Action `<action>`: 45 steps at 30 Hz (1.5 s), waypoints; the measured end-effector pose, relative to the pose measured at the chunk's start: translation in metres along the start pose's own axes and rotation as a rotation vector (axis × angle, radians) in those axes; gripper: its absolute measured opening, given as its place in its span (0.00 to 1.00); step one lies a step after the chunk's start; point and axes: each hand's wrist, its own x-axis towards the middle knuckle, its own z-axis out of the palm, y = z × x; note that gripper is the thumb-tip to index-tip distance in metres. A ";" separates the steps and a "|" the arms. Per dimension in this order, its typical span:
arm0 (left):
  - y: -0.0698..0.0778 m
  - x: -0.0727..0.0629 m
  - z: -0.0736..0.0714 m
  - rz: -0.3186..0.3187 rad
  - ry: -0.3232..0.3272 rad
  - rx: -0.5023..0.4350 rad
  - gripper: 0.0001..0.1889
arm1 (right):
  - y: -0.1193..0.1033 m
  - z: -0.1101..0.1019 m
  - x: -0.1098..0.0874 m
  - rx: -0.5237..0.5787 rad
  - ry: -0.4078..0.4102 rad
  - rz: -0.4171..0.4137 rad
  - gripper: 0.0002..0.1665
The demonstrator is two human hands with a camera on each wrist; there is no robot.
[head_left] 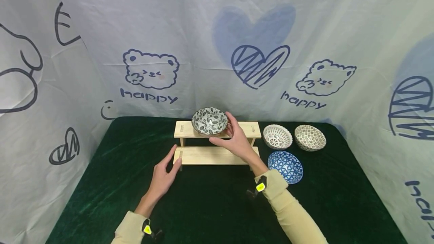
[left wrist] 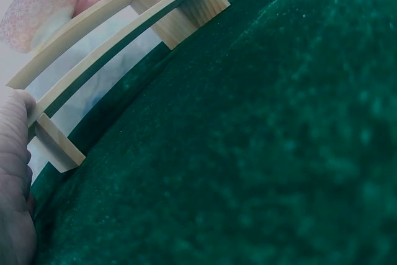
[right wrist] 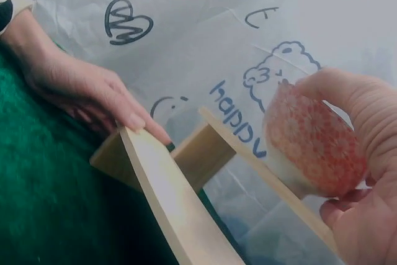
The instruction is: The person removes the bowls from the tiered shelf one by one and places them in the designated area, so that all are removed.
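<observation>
On the upper tier of a two-tier wooden stand (head_left: 210, 156) sits a bowl (head_left: 209, 121), with a dark leaf pattern inside and reddish flowers outside (right wrist: 313, 138). My right hand (head_left: 237, 140) holds this bowl from its right side, thumb and fingers around it. The bowl's base meets the shelf in the right wrist view. My left hand (head_left: 162, 178) is at the left end of the lower tier, its fingers fairly straight and touching the board's end. In the left wrist view only part of the left hand (left wrist: 13, 178) shows, beside the stand.
Right of the stand are three more bowls: a white one (head_left: 277, 137) with dark marks, a beige patterned one (head_left: 310, 138) and a blue triangle-patterned one (head_left: 286, 166). Dark green cloth (head_left: 210, 206) covers the table. A printed white curtain (head_left: 203, 29) hangs behind.
</observation>
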 end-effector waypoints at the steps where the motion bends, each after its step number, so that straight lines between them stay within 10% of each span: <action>1: 0.000 0.000 0.000 0.002 0.000 0.000 0.32 | 0.000 0.002 0.001 0.014 0.011 0.007 0.66; 31: -0.001 -0.003 0.002 -0.006 -0.002 -0.002 0.33 | 0.003 0.033 0.007 -0.098 0.303 -0.012 0.66; 45: -0.001 -0.001 0.001 0.005 0.003 0.002 0.33 | 0.005 0.024 -0.003 0.127 0.250 -0.097 0.63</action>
